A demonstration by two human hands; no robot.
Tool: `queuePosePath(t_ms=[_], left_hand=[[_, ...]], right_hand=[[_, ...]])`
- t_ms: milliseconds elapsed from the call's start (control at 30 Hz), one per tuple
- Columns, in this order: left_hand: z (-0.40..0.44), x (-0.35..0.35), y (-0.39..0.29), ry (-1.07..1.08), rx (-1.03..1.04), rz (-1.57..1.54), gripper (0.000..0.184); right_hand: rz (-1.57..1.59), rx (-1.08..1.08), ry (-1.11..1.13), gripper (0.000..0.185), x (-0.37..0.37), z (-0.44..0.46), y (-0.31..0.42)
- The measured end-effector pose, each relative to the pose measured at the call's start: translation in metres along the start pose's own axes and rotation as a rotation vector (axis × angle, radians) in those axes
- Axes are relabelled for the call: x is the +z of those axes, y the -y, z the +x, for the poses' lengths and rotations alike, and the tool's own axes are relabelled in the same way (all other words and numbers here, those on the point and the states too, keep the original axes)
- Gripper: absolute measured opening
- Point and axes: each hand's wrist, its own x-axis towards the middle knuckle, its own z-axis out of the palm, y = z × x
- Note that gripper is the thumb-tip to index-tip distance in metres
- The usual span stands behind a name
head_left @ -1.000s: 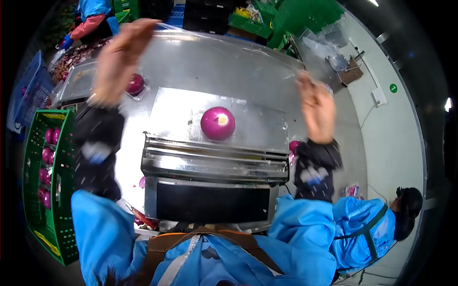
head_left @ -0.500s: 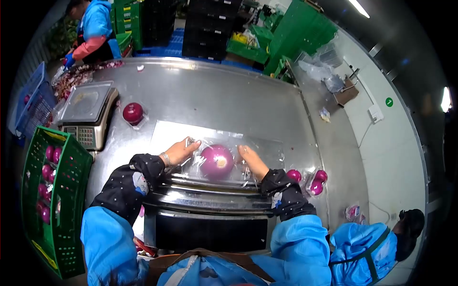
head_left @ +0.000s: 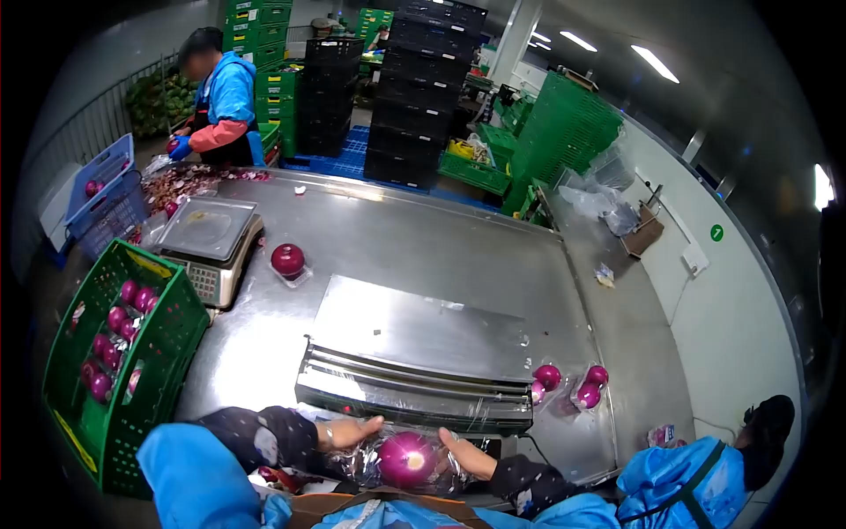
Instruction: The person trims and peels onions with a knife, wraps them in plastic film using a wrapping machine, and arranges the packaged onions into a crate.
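A purple onion (head_left: 408,458) in clear film sits between my two hands, in front of the metal film-wrapping machine (head_left: 423,388) at the near side of the table. My left hand (head_left: 350,433) grips the film at the onion's left, thumb on top and the other fingers hidden beneath. On the right side, my right hand (head_left: 468,455) holds the film in the same way. The machine's flat plate (head_left: 423,322) lies beyond the rollers with no onion on it.
A scale (head_left: 210,242) and a green crate of onions (head_left: 167,353) stand left. One wrapped onion (head_left: 287,260) lies beside the scale; several more (head_left: 547,377) lie right of the machine. One co-worker (head_left: 227,97) stands back left, another (head_left: 692,480) is at the lower right.
My hands came down from raised and apart, closed in around the onion with film, and carried it off the plate toward my body. The view has tilted upward.
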Motion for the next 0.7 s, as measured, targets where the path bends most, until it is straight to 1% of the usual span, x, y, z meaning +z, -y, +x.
queuePosePath(t_ms=[33, 67, 100, 133, 167, 200, 233, 300, 367, 400, 433, 467, 500, 533, 567, 600, 633, 700], left_hand=[[0.003, 0.012, 0.003, -0.059, -0.056, 0.105, 0.102], [0.010, 0.030, 0.017, -0.293, -0.006, 0.169, 0.096], [0.011, 0.027, 0.019, -0.178, 0.077, 0.112, 0.092], [0.013, 0.033, 0.027, -0.293, 0.136, 0.091, 0.088], [0.010, 0.032, 0.032, -0.297, 0.032, 0.208, 0.085], [0.003, 0.032, 0.040, -0.303, 0.067, 0.221, 0.081], [-0.021, 0.024, 0.033, -0.240, 0.056, 0.092, 0.062], [-0.008, 0.045, 0.090, -0.259, 0.345, -0.384, 0.039], [-0.020, 0.058, 0.095, -0.293, 0.416, -0.672, 0.023], [-0.022, 0.064, 0.098, -0.401, 0.400, -0.749, 0.021], [-0.022, 0.069, 0.100, -0.516, 0.390, -0.815, 0.020], [-0.018, 0.076, 0.100, -0.584, 0.471, -0.919, 0.019], [-0.016, 0.083, 0.092, -0.616, 0.441, -1.085, 0.019], [-0.006, 0.092, 0.092, -0.726, 0.447, -1.172, 0.019], [0.005, 0.101, 0.090, -0.837, 0.455, -1.255, 0.019], [-0.007, 0.102, 0.068, -0.958, 0.420, -1.213, 0.018], [-0.005, 0.105, 0.062, -1.037, 0.435, -1.206, 0.016], [-0.027, 0.111, 0.053, -0.989, 0.282, -1.220, 0.016]], right_hand=[[-0.158, 0.056, -0.103, 0.072, -0.010, 0.026, -0.041], [-0.257, 0.007, -0.153, 0.072, -0.016, 0.041, -0.056], [-0.352, -0.025, -0.198, 0.075, -0.009, 0.036, -0.062], [-0.414, -0.035, -0.220, 0.073, -0.008, 0.026, -0.065], [-0.472, -0.037, -0.235, 0.072, -0.006, 0.018, -0.049], [-0.434, 0.014, -0.150, 0.068, -0.006, 0.013, -0.049], [-0.396, 0.062, -0.070, 0.063, -0.010, 0.008, -0.051], [-0.496, -0.391, -0.159, 0.046, -0.020, 0.007, -0.081], [-0.321, -0.391, -0.341, 0.028, -0.013, -0.008, -0.093], [-0.220, -0.489, -0.433, 0.022, -0.004, -0.012, -0.096], [0.086, -0.341, -0.446, 0.024, 0.010, -0.020, -0.085], [0.269, -0.374, -0.490, 0.024, 0.021, -0.014, -0.090], [0.450, -0.409, -0.533, 0.025, 0.029, -0.010, -0.096], [0.551, -0.313, -0.528, 0.026, 0.034, -0.011, -0.092], [0.728, -0.348, -0.507, 0.029, 0.044, -0.012, -0.084], [0.805, -0.350, -0.445, 0.030, 0.045, -0.013, -0.085], [0.882, -0.352, -0.386, 0.031, 0.046, -0.015, -0.087], [0.791, -0.315, -0.429, 0.030, 0.043, -0.026, -0.086]])
